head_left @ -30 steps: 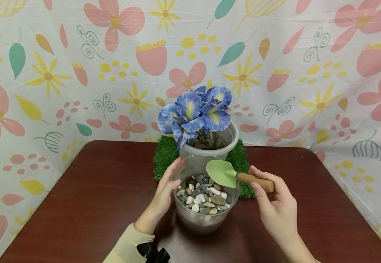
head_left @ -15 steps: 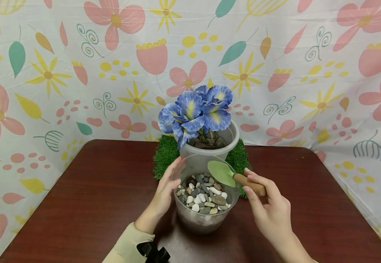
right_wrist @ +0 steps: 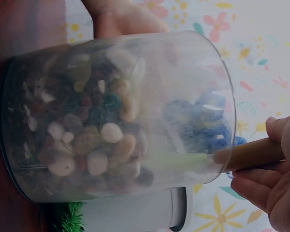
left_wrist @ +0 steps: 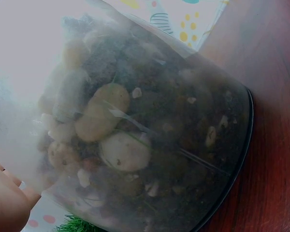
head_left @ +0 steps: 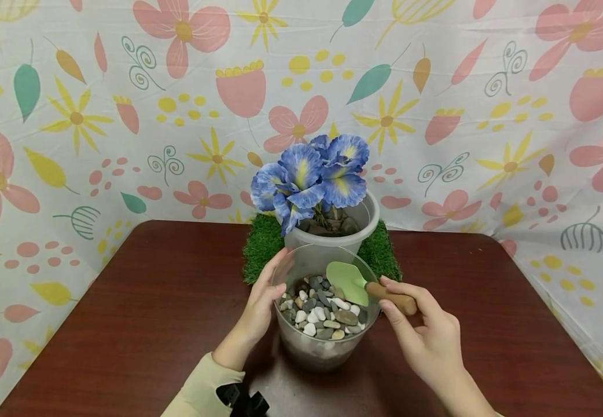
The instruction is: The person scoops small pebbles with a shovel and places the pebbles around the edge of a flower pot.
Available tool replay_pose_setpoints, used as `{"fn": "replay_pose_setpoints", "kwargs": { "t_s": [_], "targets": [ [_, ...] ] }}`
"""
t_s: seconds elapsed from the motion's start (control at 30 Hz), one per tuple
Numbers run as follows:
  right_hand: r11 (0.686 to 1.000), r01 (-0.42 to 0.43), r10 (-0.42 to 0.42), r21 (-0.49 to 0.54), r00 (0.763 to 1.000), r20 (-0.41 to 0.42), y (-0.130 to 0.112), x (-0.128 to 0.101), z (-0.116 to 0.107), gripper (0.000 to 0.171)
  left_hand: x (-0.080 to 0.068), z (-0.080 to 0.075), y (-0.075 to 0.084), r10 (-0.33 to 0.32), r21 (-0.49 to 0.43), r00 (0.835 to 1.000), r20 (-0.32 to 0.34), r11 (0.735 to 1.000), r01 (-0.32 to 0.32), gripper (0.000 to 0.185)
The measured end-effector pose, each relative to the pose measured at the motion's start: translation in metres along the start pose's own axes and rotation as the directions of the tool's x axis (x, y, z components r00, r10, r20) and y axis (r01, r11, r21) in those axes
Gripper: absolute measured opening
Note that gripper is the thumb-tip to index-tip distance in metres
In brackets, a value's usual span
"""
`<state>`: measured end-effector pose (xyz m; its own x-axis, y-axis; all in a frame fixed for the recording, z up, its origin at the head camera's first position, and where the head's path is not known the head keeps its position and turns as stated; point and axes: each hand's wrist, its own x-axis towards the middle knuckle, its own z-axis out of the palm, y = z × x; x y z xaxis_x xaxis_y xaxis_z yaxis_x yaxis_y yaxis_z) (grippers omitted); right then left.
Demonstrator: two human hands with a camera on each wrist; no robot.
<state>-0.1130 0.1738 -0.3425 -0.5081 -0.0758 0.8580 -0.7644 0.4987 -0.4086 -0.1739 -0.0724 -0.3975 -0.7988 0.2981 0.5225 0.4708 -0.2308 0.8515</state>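
Observation:
A clear plastic pot [head_left: 316, 353] stands on the table, with dark soil low down and grey, white and tan pebbles [head_left: 322, 315] on top. My left hand [head_left: 257, 304] rests against its left side, fingers along the outer wall and thumb near the rim. In the left wrist view, only part of that hand [left_wrist: 9, 200] shows beside the cloudy wall. My right hand [head_left: 429, 324] grips the wooden handle of a small trowel [head_left: 347, 282]. Its light green blade hangs inside the pot's right side, just above the pebbles; I cannot tell whether it touches them.
Behind the clear pot, a whitish pot [head_left: 327, 240] holds blue iris flowers [head_left: 312, 179] and dark stones. It stands on a green artificial grass mat [head_left: 262, 246]. The brown table [head_left: 166, 313] backs onto a flower-printed cloth [head_left: 176, 139].
My right hand has moved left and slightly down with the trowel. The blade has dropped from the rim into the pot and tilted downward. My left hand and the pot have stayed put.

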Motion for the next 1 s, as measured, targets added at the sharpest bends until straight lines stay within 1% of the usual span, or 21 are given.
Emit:
{"fn": "replay_pose_setpoints", "kwargs": {
  "t_s": [0.23, 0.4, 0.5, 0.6, 0.67, 0.87, 1.0],
  "targets": [
    [0.999, -0.022, 0.022, 0.029, 1.000, 0.002, 0.0004, 0.0004, -0.0029, 0.028, -0.0009, -0.0008, 0.0000, 0.002, -0.005, 1.000, 0.002, 1.000, -0.002, 0.057],
    [0.994, -0.071, 0.071, 0.080, 0.997, -0.004, 0.0002, 0.0009, -0.0084, 0.025, -0.0011, -0.0018, 0.0005, 0.007, -0.001, 1.000, 0.004, 1.000, -0.007, 0.057],
    [0.985, -0.100, 0.093, 0.142, 0.994, 0.055, 0.0000, -0.0015, -0.0072, 0.023, -0.0012, -0.0023, 0.0008, 0.001, 0.000, 1.000, 0.002, 1.000, -0.001, 0.057],
    [0.978, -0.095, 0.075, 0.187, 0.991, 0.114, -0.0001, -0.0046, -0.0028, 0.023, -0.0006, -0.0022, 0.0016, -0.011, 0.002, 1.000, 0.004, 1.000, 0.011, 0.057],
    [0.978, -0.092, 0.066, 0.189, 0.988, 0.136, 0.0002, -0.0056, -0.0009, 0.023, 0.0000, -0.0020, 0.0024, -0.021, 0.007, 1.000, 0.001, 1.000, 0.021, 0.057],
    [0.974, -0.094, 0.076, 0.205, 0.992, 0.098, 0.0012, -0.0032, -0.0041, 0.023, 0.0001, -0.0017, 0.0014, -0.023, 0.016, 1.000, 0.007, 1.000, 0.022, 0.057],
    [0.974, -0.088, 0.082, 0.207, 0.996, 0.039, -0.0009, 0.0024, -0.0098, 0.021, 0.0002, -0.0013, 0.0001, -0.016, 0.013, 1.000, 0.005, 1.000, 0.016, 0.058]
  ]
}}
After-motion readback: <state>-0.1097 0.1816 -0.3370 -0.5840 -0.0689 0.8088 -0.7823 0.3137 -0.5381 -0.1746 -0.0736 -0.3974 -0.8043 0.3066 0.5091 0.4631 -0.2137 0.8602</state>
